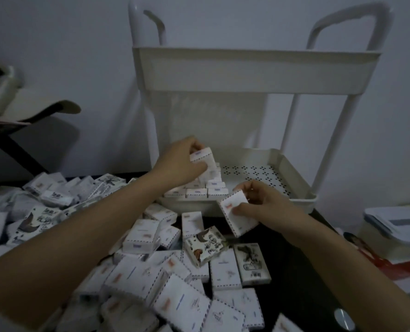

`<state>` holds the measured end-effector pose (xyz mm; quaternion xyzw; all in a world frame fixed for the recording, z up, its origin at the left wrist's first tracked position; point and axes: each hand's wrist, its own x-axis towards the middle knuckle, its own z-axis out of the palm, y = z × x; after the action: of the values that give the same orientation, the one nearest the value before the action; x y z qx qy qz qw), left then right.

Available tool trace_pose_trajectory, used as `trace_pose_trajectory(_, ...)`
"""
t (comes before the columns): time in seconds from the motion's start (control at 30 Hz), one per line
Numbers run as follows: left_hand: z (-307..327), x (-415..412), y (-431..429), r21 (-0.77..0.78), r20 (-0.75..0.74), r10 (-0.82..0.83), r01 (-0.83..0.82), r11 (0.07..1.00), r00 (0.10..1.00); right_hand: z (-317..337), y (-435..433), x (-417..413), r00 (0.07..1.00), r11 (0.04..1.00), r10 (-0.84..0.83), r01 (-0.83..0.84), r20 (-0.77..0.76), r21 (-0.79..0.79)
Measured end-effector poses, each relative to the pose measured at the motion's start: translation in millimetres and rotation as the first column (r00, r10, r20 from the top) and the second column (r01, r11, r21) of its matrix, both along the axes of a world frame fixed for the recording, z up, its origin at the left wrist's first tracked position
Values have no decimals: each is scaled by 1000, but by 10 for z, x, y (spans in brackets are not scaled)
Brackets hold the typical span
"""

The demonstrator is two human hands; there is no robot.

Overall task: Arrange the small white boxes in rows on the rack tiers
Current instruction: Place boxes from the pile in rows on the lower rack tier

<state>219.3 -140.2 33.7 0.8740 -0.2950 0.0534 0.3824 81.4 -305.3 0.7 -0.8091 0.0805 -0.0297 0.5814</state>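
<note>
A white two-tier rack stands on the dark table against the wall. Its lower tray holds rows of small white boxes at the left end; the perforated floor to their right is bare. My left hand grips one white box just above those rows. My right hand holds another white box in front of the tray's near rim, tilted. A large loose heap of boxes covers the table in front of the rack.
The rack's upper tray overhangs the lower one, with handles above it. A chair with cloth stands at the left. White lidded containers and papers lie at the right edge. A wall is directly behind.
</note>
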Motion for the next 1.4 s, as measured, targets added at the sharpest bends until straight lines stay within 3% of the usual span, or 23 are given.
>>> trace_pose_trajectory(0.23,-75,706,-605,162,199,54,-88,983,979,-22,-171,387,996,968,-42,20,80,250)
trace_pose_trajectory(0.4,-187,1055,-772,292,225,28,-95,952,974,3,-324,591,976,967,-106,57,189,247)
trace_pose_trajectory(0.47,-223,1130,-772,336,178,7,-68,939,984,57,-379,696,961,970,-163,115,223,215)
trace_pose_trajectory(0.63,-296,1250,-722,405,50,-64,38,914,997,108,-546,1012,918,959,-237,273,316,-73)
trace_pose_trajectory(0.8,-315,1260,-734,491,30,-124,93,866,992,-72,-735,1641,887,934,-318,353,336,-47)
trace_pose_trajectory(0.9,-287,1223,-749,530,66,-134,80,844,989,-202,-831,1996,897,927,-300,355,324,-123)
trace_pose_trajectory(1.03,-236,1170,-765,611,106,-121,31,791,987,-297,-777,2245,928,952,-188,253,320,-174)
trace_pose_trajectory(1.2,-209,1086,-669,583,115,-96,11,812,989,-335,-668,2367,986,969,49,-8,160,-247)
trace_pose_trajectory(1.4,-192,868,-483,491,156,-85,-3,871,984,-497,-572,2510,999,930,47,-39,13,-367)
